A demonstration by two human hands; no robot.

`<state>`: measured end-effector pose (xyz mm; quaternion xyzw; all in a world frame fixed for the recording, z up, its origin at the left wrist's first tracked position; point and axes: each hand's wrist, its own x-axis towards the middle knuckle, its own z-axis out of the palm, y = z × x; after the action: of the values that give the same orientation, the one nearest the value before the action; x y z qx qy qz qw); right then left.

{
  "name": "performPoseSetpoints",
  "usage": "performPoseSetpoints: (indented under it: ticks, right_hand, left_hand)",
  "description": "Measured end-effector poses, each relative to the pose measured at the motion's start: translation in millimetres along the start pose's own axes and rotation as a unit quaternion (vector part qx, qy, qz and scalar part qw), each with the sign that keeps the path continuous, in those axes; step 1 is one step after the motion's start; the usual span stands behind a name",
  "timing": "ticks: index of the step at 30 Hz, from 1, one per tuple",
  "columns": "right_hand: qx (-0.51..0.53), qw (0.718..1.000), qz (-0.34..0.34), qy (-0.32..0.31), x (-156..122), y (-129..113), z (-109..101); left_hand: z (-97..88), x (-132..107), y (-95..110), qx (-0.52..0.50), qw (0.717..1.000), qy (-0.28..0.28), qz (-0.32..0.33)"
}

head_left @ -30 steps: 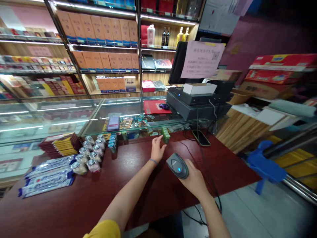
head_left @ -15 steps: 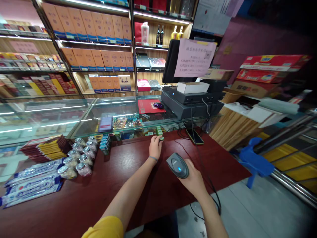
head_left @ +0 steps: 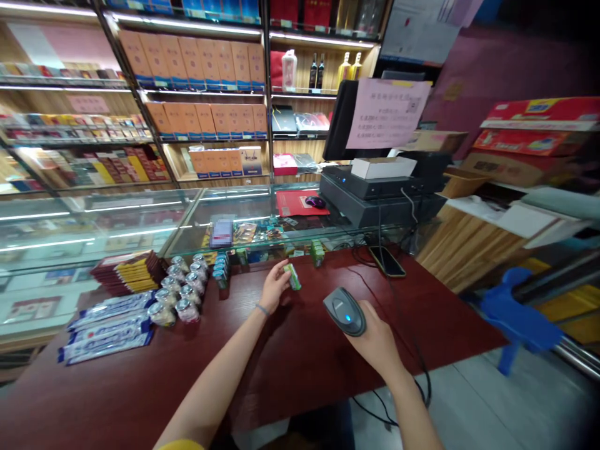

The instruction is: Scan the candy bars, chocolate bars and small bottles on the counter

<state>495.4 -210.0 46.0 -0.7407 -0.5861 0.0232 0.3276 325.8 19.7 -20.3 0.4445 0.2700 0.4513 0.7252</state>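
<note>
My left hand point(head_left: 273, 287) is closed round a small green pack point(head_left: 293, 276), held just above the dark red counter point(head_left: 290, 369). More green packs point(head_left: 317, 253) stand in a stack at the counter's back edge, to the right of that hand. My right hand point(head_left: 374, 340) grips a grey barcode scanner point(head_left: 346, 310) with a blue light, its head pointing toward the green pack. The scanner's black cable point(head_left: 412, 356) runs over the counter's right side and hangs off the front edge.
Small jars point(head_left: 180, 287), blue-capped items point(head_left: 220, 267), dark chocolate bars point(head_left: 124, 272) and blue wrapped packs point(head_left: 107, 328) lie on the counter's left. A phone point(head_left: 387, 260) lies at the right. Behind are a glass display case point(head_left: 140, 219), a till point(head_left: 379, 194) with monitor, and shelves.
My left hand reached the stack of green packs, closed on one and drew it back left toward me. The scanner hand stayed almost still.
</note>
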Motion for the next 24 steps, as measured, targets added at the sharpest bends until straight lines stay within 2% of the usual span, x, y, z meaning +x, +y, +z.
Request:
performPoseSetpoints:
  ticks: [2, 6, 10, 13, 17, 24]
  right_hand:
    - [-0.004, 1.0, -0.013, -0.007, 3, -6, 6]
    - [-0.001, 0.999, -0.041, -0.024, 9, -18, 21]
    - [-0.004, 0.997, -0.067, -0.03, 15, -35, 44]
    - [0.009, 0.994, -0.091, -0.051, 19, -52, 63]
    - [-0.005, 0.985, -0.147, -0.091, 20, -76, 83]
    - [-0.027, 0.972, -0.187, -0.142, 18, -102, 92]
  left_hand:
    - [-26.4, -10, 17, -0.053, 0.998, 0.012, -0.03]
    - [-72.6, -26, 41, -0.123, 0.99, 0.053, -0.047]
    - [-101.4, -36, 50, -0.165, 0.981, 0.082, -0.053]
    - [-111.2, -39, 52, -0.19, 0.976, 0.096, -0.053]
    - [-113.6, -41, 52, -0.187, 0.975, 0.107, -0.054]
    - [-117.0, -39, 48, -0.089, 0.99, 0.103, -0.04]
